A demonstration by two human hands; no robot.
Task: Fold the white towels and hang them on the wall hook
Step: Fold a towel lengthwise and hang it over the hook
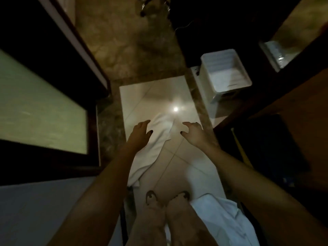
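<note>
1. Two hands are held out over the floor, well apart from each other, and nothing is held in either one.
2. The left hand [140,133] is seen with its fingers loosely spread, over the left edge of a white towel [158,144].
3. The right hand [194,134] is seen with its fingers a little bent, just beside the towel's right corner, over the bare floor [177,166].
4. It cannot be told if the towel is touched by either hand.
5. The towel is laid long and crumpled on the shiny tiles, from between the hands down toward the feet.
6. Sandals [150,197] are worn on the two feet near the towel's low end.
7. A second white cloth [221,221] is bunched to the right of the legs.
8. A white tub [225,70] is stood at the upper right, well apart from the towel.
9. A bright spot of light [175,109] is shown on the tiles just past the towel's far end.
</note>
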